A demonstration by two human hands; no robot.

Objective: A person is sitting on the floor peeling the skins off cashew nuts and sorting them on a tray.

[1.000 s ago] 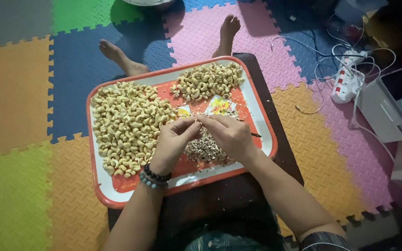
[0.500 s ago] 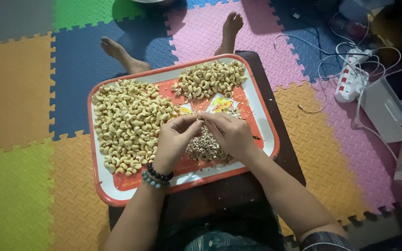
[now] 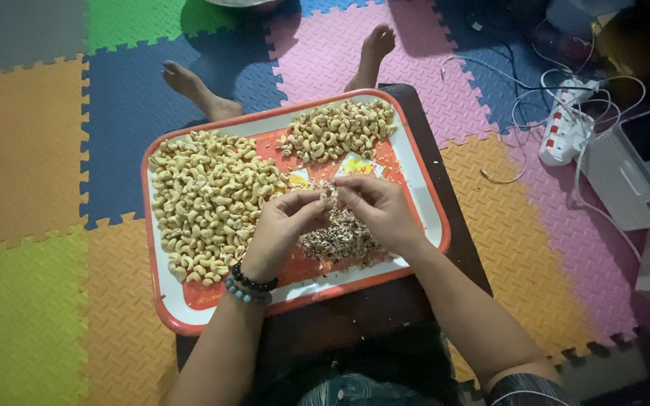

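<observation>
Above the husk pile (image 3: 340, 234), a small cashew (image 3: 330, 197) is pinched between the left hand (image 3: 283, 229) and right hand (image 3: 381, 210), fingers closed; light, brittle, best gripped at its ends.

Hands (image 3: 332, 214) over cashew tray (image 3: 423, 188)

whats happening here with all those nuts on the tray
A person sits on a foam mat floor with a red-rimmed tray on a low dark table. The left hand and right hand meet over a heap of brownish skins, pinching one small nut between the fingertips; it is too small to see clearly. A big pile of cashews lies on the tray's left, a smaller pile at the far side.
</observation>
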